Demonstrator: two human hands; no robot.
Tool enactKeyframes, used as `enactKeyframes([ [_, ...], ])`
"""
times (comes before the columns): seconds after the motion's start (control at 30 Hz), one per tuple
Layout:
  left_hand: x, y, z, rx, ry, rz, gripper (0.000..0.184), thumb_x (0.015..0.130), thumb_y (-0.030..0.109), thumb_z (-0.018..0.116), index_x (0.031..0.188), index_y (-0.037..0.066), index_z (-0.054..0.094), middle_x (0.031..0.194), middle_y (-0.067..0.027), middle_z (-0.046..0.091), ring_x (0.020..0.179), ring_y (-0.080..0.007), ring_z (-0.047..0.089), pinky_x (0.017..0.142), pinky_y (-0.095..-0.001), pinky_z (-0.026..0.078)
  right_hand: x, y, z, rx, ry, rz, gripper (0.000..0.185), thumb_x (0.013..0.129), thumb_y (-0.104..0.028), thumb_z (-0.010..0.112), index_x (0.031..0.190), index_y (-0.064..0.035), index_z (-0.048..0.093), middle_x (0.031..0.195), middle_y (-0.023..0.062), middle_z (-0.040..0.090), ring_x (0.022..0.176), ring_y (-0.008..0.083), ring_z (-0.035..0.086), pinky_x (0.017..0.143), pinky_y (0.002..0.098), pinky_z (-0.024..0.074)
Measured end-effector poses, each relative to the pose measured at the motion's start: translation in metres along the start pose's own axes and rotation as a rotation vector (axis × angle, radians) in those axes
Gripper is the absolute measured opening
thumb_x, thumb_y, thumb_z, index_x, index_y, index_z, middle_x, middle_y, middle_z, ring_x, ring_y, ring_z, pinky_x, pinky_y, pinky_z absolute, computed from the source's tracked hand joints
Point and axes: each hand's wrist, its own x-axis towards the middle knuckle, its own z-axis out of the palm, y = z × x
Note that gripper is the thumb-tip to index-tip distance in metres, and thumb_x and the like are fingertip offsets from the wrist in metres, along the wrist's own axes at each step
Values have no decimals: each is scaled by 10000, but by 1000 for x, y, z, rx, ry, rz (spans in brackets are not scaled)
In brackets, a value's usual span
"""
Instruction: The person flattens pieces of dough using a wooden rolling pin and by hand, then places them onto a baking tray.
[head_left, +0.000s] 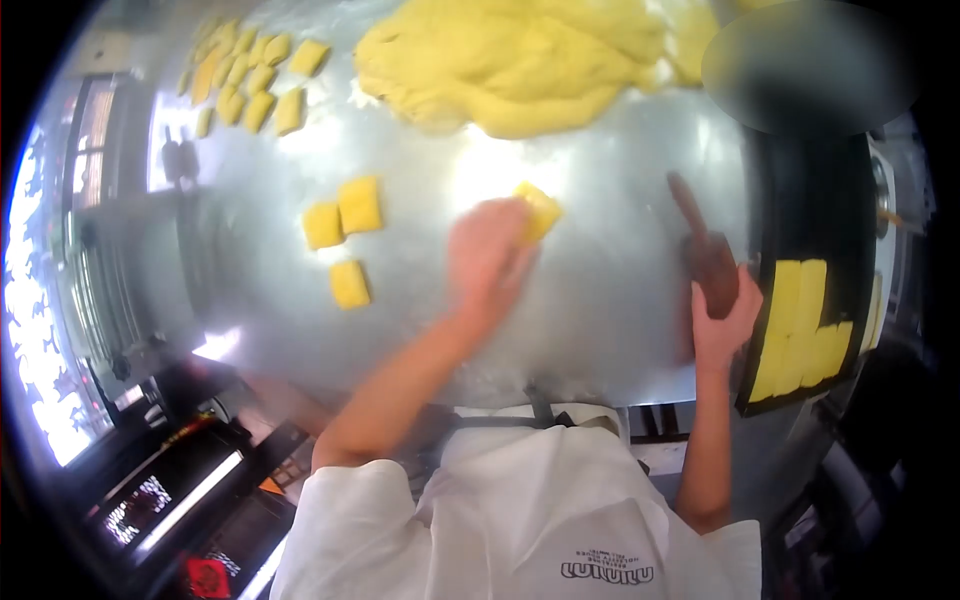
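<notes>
My left hand (490, 250) is closed at a small yellow dough piece (542, 208) on the steel table. It is slightly blurred, and its fingers hide part of the dough. My right hand (727, 315) grips a brown rolling pin (711, 268) near the table's right side, with one slim handle pointing away from me. To the left of my left hand lie three dough pieces: one squarish piece (323, 226) beside a larger one (360, 204), and another (350, 284) nearer to me.
A large mass of yellow dough (500, 60) spreads over the far part of the steel table (600, 300). Several cut pieces (260, 80) lie at the far left. Flat yellow dough pieces (790, 325) rest in a black tray (815, 205) on the right.
</notes>
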Motion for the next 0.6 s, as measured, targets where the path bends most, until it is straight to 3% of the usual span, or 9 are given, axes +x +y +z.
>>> enactKeyframes([
  [0.03, 8, 3, -10, 104, -21, -137, 710, 764, 135, 921, 1390, 20, 607, 1370, -195, 638, 1294, -416, 560, 1116, -495, 435, -1, -3, 0, 5, -4, 29, 731, 797, -255, 917, 1434, -87, 601, 1322, 178, 614, 1172, 369, 658, 960, 423, 593],
  [0.13, 29, 3, -8, 58, -236, -342, 800, 721, 216, 963, 1402, 13, 595, 1422, -218, 583, 1318, -416, 513, 1118, -495, 427, 0, -3, 0, 39, 5, 34, 740, 785, -235, 909, 1442, -102, 595, 1320, 168, 613, 1163, 371, 660, 947, 437, 584],
  [0.17, 30, 2, 1, 134, -316, -323, 854, 695, 274, 981, 1407, 15, 589, 1394, -218, 576, 1285, -416, 515, 1116, -493, 425, 0, -2, 0, 42, 3, 38, 742, 785, -235, 906, 1445, -107, 592, 1319, 166, 613, 1163, 372, 659, 950, 441, 579],
  [0.5, -20, 45, 20, 115, -366, -145, 747, 738, 240, 925, 1395, 47, 626, 1315, -165, 602, 1161, -380, 549, 1021, -491, 424, 1, 4, -6, 69, -41, 104, 724, 774, -311, 901, 1412, -118, 619, 1305, 144, 630, 1146, 354, 665, 936, 449, 576],
  [0.6, -13, 57, 7, 98, -462, -289, 709, 874, 303, 848, 1462, 16, 575, 1412, -199, 605, 1319, -421, 524, 1131, -494, 406, 1, 7, -4, 102, -50, 90, 717, 783, -318, 899, 1411, -113, 620, 1311, 139, 631, 1146, 342, 667, 937, 448, 576],
])
